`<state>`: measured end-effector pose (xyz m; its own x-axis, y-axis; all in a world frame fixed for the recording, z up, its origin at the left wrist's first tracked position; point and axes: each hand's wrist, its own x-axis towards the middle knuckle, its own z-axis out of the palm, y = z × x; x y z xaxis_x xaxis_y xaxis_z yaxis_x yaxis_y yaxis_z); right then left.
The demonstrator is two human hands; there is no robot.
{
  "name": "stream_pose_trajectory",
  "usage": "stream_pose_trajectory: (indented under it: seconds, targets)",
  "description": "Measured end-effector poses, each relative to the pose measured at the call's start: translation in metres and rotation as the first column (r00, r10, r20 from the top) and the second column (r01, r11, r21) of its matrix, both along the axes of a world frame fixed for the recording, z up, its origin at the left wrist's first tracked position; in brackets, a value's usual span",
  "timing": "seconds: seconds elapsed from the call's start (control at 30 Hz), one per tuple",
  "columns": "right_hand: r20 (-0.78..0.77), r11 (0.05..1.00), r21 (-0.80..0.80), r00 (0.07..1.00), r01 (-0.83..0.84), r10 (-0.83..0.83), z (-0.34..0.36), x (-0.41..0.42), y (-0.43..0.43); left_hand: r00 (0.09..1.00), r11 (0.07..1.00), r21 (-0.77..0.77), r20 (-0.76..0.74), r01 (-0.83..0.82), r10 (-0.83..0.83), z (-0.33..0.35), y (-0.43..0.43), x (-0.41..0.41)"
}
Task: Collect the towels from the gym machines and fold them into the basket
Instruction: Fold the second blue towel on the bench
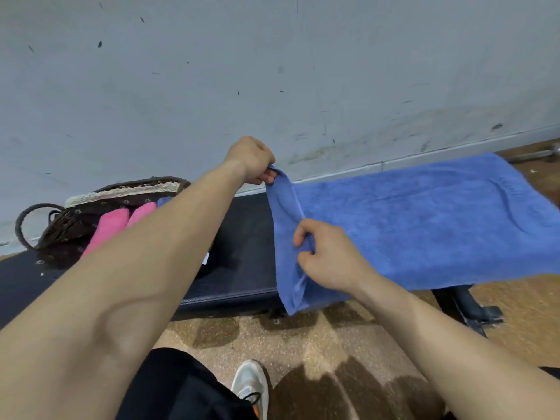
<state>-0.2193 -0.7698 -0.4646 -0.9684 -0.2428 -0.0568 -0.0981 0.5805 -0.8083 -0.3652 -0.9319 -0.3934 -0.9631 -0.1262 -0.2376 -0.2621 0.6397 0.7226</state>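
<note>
pinching the left end of a blue towel, both hands are closed on cloth. the left hand holds the far corner between thumb and curled fingers, raised a little above the black bench. the right hand grips the near part of that same edge, its fingers curled into a bunched fold. between the 2 hands the edge stands up in a loose ridge, and below the right hand the end droops past the front of the bench. the rest of the towel lies flat across the right part of the bench, its near side reaching beyond the padding.

a dark woven basket with a flowered lining, lace trim and a loop handle stands on the left end of the bench, close to the grey scuffed wall. in it lie 2 pink towels side by side, and just beside them shows a small patch of blue cloth, mostly hidden behind the left forearm.

a bench leg stands on the speckled tan floor, which has dark brown patches. a white shoe shows at the bottom.
</note>
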Motion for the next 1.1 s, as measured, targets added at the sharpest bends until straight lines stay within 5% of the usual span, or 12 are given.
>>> stream_pose_trajectory:
  seconds: [0.13,0.3,0.53,0.77,1.1]
  targets:
    - [0.003,0.986,0.023,0.986,0.167,-0.167,-0.001,-0.005,0.059,1.000,1.000,0.010,-0.014,-0.012,0.013,-0.005,0.026,-0.004]
    - [-0.019,0.914,0.289,0.956,0.285,-0.292,-0.015,-0.009,0.130,1.000,1.000,0.022,-0.018,0.014,-0.014,-0.005,0.069,-0.008]
    - [-0.076,0.847,0.200,0.870,0.492,-0.487,-0.001,0.000,0.214,0.969,0.980,0.070,-0.180,0.185,-0.170,-0.005,0.145,-0.021]
    - [-0.096,0.690,0.376,0.767,0.618,-0.634,0.007,0.016,0.302,0.877,0.954,-0.027,-0.388,0.299,-0.285,-0.007,0.250,-0.054]
    - [-0.002,0.533,0.480,0.609,0.697,-0.794,-0.016,0.023,0.367,0.773,0.863,-0.183,-0.386,0.471,-0.504,-0.065,0.395,-0.090]
